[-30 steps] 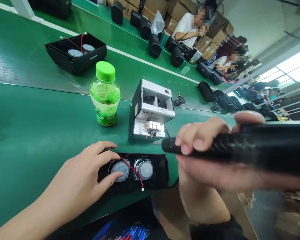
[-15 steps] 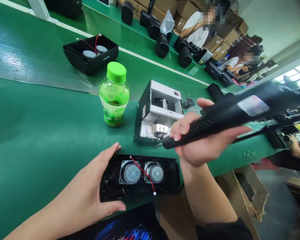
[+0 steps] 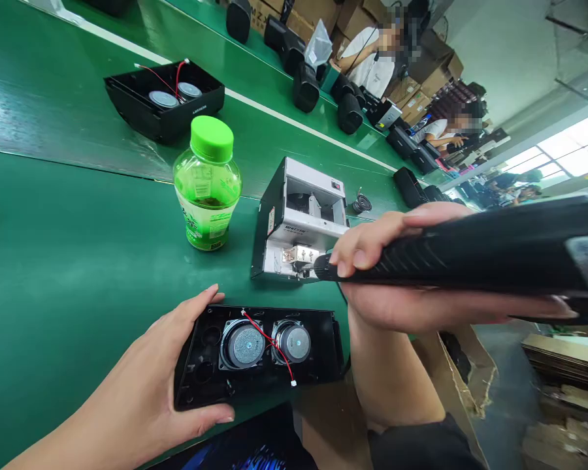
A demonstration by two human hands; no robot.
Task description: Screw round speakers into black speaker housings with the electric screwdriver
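A black speaker panel with two round drivers and a red wire lies at the near edge of the green table. My left hand grips its left end, thumb below and fingers along the top edge. My right hand is closed around a black electric screwdriver. The tool's tip touches the front outlet of a small white and black screw feeder box standing just behind the panel.
A green bottle with a green cap stands left of the feeder. On the conveyor belt behind sits another open speaker housing. Several black speakers line the far side. Two other people sit at the far right. A cardboard box is below the table edge.
My left hand slid off the drivers to grip the panel's left end. My right hand swung the screwdriver forward until its tip met the feeder's outlet.
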